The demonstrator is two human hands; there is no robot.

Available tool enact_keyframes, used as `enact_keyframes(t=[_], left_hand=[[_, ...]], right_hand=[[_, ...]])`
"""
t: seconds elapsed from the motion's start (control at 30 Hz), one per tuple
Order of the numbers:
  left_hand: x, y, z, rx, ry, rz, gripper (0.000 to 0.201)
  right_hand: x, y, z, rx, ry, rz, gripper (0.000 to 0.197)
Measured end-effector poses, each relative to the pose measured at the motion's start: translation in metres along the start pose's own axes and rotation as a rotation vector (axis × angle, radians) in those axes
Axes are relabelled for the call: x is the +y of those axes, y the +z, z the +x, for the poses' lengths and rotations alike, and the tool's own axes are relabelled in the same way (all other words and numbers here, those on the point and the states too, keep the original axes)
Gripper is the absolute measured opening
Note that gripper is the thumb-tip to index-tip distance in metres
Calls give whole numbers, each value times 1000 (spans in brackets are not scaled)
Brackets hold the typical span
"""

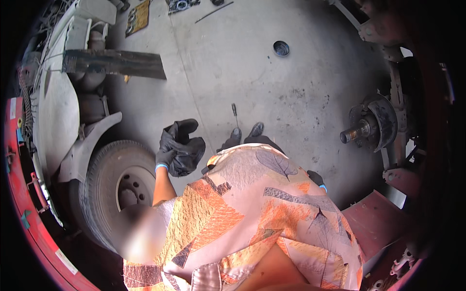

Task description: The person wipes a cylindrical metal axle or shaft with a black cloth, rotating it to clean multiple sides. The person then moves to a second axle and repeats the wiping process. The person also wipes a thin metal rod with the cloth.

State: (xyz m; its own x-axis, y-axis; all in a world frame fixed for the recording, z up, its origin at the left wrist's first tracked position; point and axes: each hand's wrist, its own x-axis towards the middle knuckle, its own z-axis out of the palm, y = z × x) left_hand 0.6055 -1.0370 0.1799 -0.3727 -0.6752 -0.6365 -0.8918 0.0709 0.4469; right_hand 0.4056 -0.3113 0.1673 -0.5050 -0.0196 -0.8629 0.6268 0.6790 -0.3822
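My left hand (165, 157), in a dark glove with a blue cuff, is closed on a crumpled black bundle (183, 151) of soft, slightly shiny material. It hangs out to the left of my body, above the floor and near the large truck wheel (127, 186). On the other side, my right hand (316, 178) shows only in part beside my hip, also dark-gloved with a blue cuff. The patterned shirt covers much of it, and its fingers cannot be made out. A screwdriver (234, 109) lies on the floor just beyond my shoes.
A dark flat flap (116, 64) juts out from the vehicle at left. To the right, a bare axle end (355, 132) with brake parts sticks out from a red frame. A round black pan (281, 48) and a stained cardboard piece (138, 18) lie on the grey floor.
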Motion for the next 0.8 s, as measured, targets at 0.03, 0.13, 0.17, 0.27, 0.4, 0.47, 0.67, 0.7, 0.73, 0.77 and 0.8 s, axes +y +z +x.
enact_keyframes(t=[0.03, 0.13, 0.17, 0.27, 0.4, 0.47, 0.67, 0.7, 0.73, 0.77, 0.8], left_hand=[[-21, -12, -4, 90, -46, -7, 46], [-26, 3, -29, 148, -79, 43, 50], [-26, 5, -39, 154, -103, 23, 50], [-15, 1, -66, 182, -158, 29, 52], [-24, -8, -75, 252, -170, 131, 47], [-67, -21, -49, 306, -146, 114, 38], [-41, -41, -10, 265, -135, 67, 35], [-29, -41, -4, 270, -139, 122, 35], [-21, -44, 1, 261, -131, 116, 35], [-21, -65, -5, 285, -134, 117, 36], [-58, -85, 16, 265, -104, 19, 38]], right_hand=[[-8, 3, 10, -52, -20, -54, 39], [-10, -24, 15, -56, 17, -97, 38], [-15, -32, 18, -59, 61, -75, 38], [-55, -50, 34, -9, 319, 172, 38], [-89, -65, 52, 10, 234, 216, 35], [-108, -54, 56, -14, 195, 262, 35], [-122, -29, 53, -22, 242, 239, 41], [-123, -25, 52, -4, 251, 237, 41], [-125, -18, 50, 9, 261, 235, 41], [-134, -2, 56, -12, 260, 229, 41], [-144, 15, 64, -27, 256, 232, 38]])
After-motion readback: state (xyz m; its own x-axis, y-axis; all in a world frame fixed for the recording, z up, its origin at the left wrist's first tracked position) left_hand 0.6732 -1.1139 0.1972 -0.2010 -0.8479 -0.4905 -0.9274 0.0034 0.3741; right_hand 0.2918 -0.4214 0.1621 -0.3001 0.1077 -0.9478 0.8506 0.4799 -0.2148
